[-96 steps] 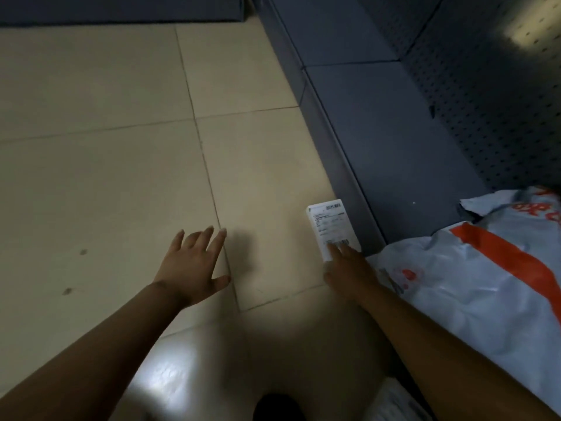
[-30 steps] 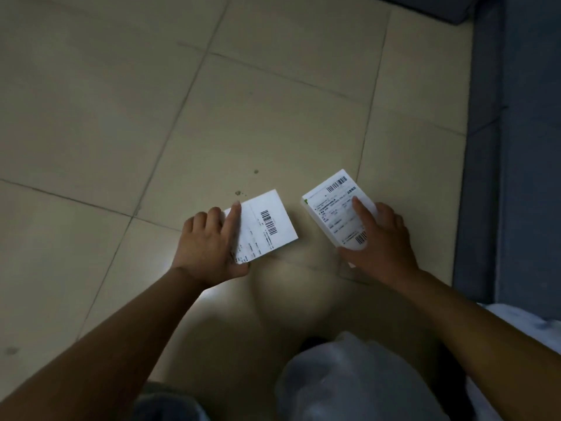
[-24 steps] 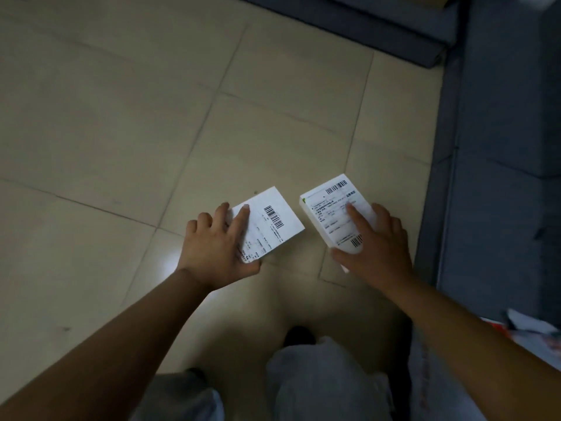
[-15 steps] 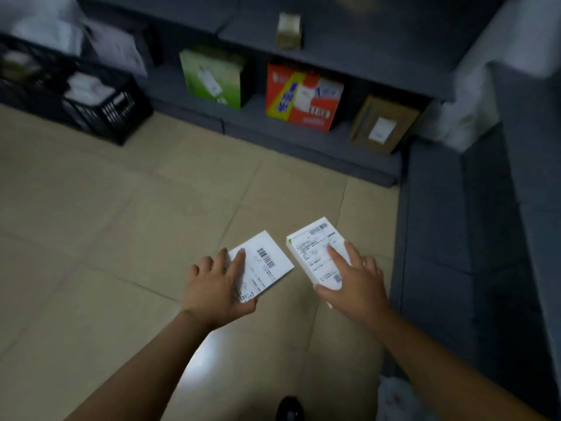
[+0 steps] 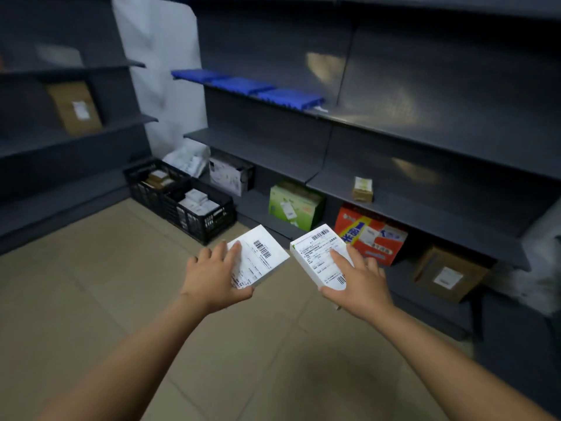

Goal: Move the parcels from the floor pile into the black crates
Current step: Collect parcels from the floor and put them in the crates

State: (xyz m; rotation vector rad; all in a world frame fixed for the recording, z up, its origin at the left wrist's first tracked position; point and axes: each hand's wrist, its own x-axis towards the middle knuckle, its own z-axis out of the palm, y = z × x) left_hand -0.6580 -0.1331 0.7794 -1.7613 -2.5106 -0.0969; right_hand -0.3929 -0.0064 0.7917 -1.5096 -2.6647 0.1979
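Dark metal shelving (image 5: 394,141) along the far and left walls; tan tiled floor (image 5: 91,299) in front. Taken as landmark: the two black crates (image 5: 194,205), side by side on the floor at the foot of the shelving, both already part-filled with parcels. Right of the crates, on the lowest shelf: green carton (image 5: 294,205), red carton (image 5: 370,238), brown carton (image 5: 449,273). Above and right of the crates: blue trays (image 5: 249,88).

Nearer than the crates and to their right, carried at mid-height:
- Left hand (image 5: 217,279) closed around a flat white labelled parcel (image 5: 261,258), fingers pressed together on top, thumb at the near edge.
- Right hand (image 5: 359,284) gripping a thicker white labelled box (image 5: 318,256), fingers slightly spread over the label, thumb beneath and hidden.

Step in hand, judged: carry to the crates. Recommended procedure:
1. Keep both items level and apart.
2. Approach the nearer crate from its open floor side.
3. Lower to the existing stack before releasing; avoid dropping.
4. Lay flat, label up, into remaining free space.

Lighting dim; floor glossy, probably slippery underfoot.
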